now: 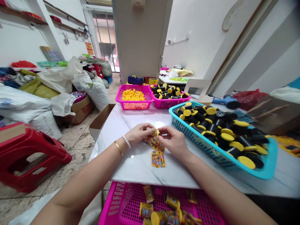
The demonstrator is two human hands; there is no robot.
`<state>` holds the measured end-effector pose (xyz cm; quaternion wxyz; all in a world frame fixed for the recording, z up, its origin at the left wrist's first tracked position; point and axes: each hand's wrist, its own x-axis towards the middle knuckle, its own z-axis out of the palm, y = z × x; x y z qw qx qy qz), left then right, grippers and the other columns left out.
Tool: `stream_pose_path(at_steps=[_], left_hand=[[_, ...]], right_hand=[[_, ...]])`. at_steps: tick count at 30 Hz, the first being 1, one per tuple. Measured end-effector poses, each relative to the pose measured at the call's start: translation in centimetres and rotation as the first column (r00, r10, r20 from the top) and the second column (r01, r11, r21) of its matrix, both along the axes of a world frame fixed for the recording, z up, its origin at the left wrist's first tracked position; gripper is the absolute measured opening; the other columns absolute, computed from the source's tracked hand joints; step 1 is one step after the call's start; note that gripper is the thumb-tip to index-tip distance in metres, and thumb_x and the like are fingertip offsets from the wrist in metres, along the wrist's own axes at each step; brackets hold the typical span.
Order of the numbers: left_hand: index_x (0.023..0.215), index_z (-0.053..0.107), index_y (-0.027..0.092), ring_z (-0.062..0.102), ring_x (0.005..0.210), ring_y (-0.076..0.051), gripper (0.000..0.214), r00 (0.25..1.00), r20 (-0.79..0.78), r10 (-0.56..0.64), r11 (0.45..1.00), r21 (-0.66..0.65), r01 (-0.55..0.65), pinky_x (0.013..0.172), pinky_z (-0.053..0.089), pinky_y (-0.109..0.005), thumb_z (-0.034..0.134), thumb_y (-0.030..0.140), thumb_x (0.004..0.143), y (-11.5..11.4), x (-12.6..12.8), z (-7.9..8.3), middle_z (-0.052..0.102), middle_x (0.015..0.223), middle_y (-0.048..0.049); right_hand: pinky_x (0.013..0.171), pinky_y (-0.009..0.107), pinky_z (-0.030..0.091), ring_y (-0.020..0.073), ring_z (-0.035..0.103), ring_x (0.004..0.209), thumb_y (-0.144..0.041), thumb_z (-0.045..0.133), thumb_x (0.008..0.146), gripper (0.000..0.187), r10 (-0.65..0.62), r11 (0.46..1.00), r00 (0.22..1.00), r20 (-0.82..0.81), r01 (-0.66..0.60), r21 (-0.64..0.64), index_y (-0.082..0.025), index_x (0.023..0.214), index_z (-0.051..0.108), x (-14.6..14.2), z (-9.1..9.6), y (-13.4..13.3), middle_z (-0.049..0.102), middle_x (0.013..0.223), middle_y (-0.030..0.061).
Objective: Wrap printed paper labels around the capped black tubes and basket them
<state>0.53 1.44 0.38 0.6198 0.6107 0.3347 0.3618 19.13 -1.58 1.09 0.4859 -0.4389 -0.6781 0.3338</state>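
Above the white table, my left hand and my right hand meet with fingertips pinched on a small yellow printed label. Its exact shape is partly covered by the fingers. Just beneath them lies a loose pile of colourful printed labels, flat on the tabletop. To the right of my right hand stands a blue basket heaped with black canisters that have yellow lids. Below the table edge, a pink basket holds several canisters wrapped in printed labels.
At the table's far side, one pink basket contains small yellow parts, and another pink basket holds more black canisters. A red stool stands on the left floor, near a cardboard box and white sacks.
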Motion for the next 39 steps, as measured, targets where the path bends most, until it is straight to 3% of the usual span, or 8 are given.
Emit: stream_pose_path(at_steps=[4,7,12,18,23,26,31,39], left_hand=[[0.095,0.063,0.015,0.054,0.068,-0.011,0.034,0.996,-0.043,0.08,0.962,0.263,-0.066,0.062,0.041,-0.023,0.073,0.04,0.075,-0.3,0.2,0.3,0.06,0.079,-0.0025],[0.096,0.062,0.014,0.054,0.065,-0.011,0.036,0.994,-0.059,0.087,0.966,0.249,-0.07,0.06,0.041,-0.023,0.071,0.043,0.077,-0.4,0.2,0.5,0.06,0.075,-0.0018],[0.085,0.055,0.014,0.045,0.041,-0.008,0.047,0.999,0.042,0.025,1.0,-0.019,-0.025,0.042,0.029,-0.02,0.067,0.058,0.075,-0.4,0.3,0.1,0.052,0.052,0.0035],[0.088,0.059,0.012,0.052,0.043,-0.008,0.05,0.975,0.191,-0.111,0.967,-0.207,0.15,0.041,0.031,-0.018,0.074,0.056,0.07,-0.7,0.0,0.5,0.062,0.062,-0.002],[0.081,0.061,0.01,0.052,0.044,-0.007,0.045,0.959,0.235,-0.16,0.956,-0.205,0.21,0.043,0.034,-0.019,0.073,0.053,0.073,-0.7,-0.2,0.4,0.063,0.063,-0.0031],[0.09,0.062,0.011,0.057,0.051,-0.008,0.045,0.947,0.286,-0.143,0.95,-0.227,0.212,0.047,0.039,-0.019,0.077,0.047,0.07,-0.8,-0.1,0.4,0.065,0.073,-0.0042],[0.085,0.061,0.01,0.046,0.035,-0.005,0.048,0.966,0.207,-0.153,0.954,-0.225,0.2,0.033,0.022,-0.017,0.069,0.056,0.075,-0.9,0.1,0.4,0.062,0.061,-0.0022],[0.091,0.061,0.012,0.051,0.038,-0.007,0.047,0.934,0.282,-0.221,0.93,-0.227,0.289,0.033,0.03,-0.018,0.074,0.052,0.072,-1.1,0.2,0.6,0.065,0.064,-0.0032]], right_hand=[[0.069,0.034,0.06,0.019,0.07,0.07,-0.037,0.08,0.064,0.032,0.011,0.942,0.977,-0.212,-0.082,-0.326,-0.015,0.084,0.068,-0.2,-0.3,0.4,0.073,0.078,0.0067],[0.067,0.033,0.06,0.0182,0.07,0.067,-0.039,0.081,0.065,0.038,0.043,0.898,0.94,-0.34,-0.185,-0.4,-0.015,0.091,0.067,-0.2,-0.2,0.8,0.072,0.075,0.0049],[0.079,0.037,0.059,0.0178,0.071,0.082,-0.035,0.079,0.069,0.041,0.196,0.869,0.901,-0.386,-0.342,-0.357,-0.021,0.106,0.07,0.4,-0.1,1.0,0.073,0.097,0.0049],[0.065,0.032,0.061,0.0157,0.066,0.079,-0.03,0.082,0.064,0.018,0.197,0.932,0.894,-0.401,-0.298,-0.205,-0.023,0.078,0.074,0.8,0.0,1.0,0.066,0.095,0.001],[0.065,0.035,0.063,0.0167,0.067,0.081,-0.033,0.079,0.07,0.025,0.303,0.901,0.882,-0.36,-0.389,-0.195,-0.025,0.093,0.073,0.8,0.1,0.5,0.062,0.108,0.0027],[0.058,0.032,0.063,0.0147,0.069,0.071,-0.032,0.079,0.07,0.023,0.308,0.912,0.891,-0.334,-0.376,-0.162,-0.023,0.091,0.074,1.0,-0.2,0.4,0.061,0.108,0.0034],[0.037,0.023,0.054,0.009,0.062,0.051,-0.029,0.077,0.073,0.018,0.308,0.913,0.887,-0.344,-0.377,-0.153,-0.024,0.09,0.073,1.1,-0.3,0.4,0.061,0.098,0.0008],[0.049,0.026,0.059,0.0147,0.065,0.069,-0.035,0.076,0.072,0.017,0.231,0.945,0.918,-0.321,-0.29,-0.149,-0.023,0.085,0.076,1.1,0.0,0.6,0.063,0.1,0.0034]])
